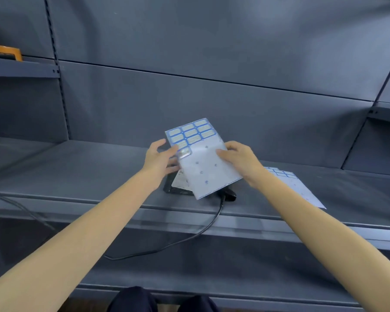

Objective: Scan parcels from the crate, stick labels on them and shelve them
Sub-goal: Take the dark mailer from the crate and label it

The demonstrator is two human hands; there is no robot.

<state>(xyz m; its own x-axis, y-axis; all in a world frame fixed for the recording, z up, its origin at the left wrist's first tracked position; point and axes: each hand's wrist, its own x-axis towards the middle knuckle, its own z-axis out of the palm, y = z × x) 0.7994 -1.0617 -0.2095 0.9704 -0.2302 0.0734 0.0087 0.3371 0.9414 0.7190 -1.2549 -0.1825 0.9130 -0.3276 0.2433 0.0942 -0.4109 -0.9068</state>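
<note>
both hands work at a label sheet (203,158) held above the grey shelf (77,172). left hand (160,157): fingers curled at the sheet's left edge, thumb and fingertips pinching at a label (185,152) that looks partly lifted from the backing. right hand (239,158): thumb on top of the sheet's right edge, fingers curled underneath, gripping it. sheet position: tilted, far end raised, with blue-bordered labels left only on the far part; the near part is bare backing.

left area: an orange item (7,52) sits on a higher shelf at the far left edge. centre: under the sheet a dark parcel (176,188) with a pale printed patch lies flat on the shelf, near its front edge, partly hidden by the sheet. just right of the parcel a black scanner (230,195) rests on the shelf, mostly hidden; its cable (189,238) runs over the shelf lip and down to the left. right area: a second label sheet (302,190) lies flat on the shelf, beside the right forearm.
</note>
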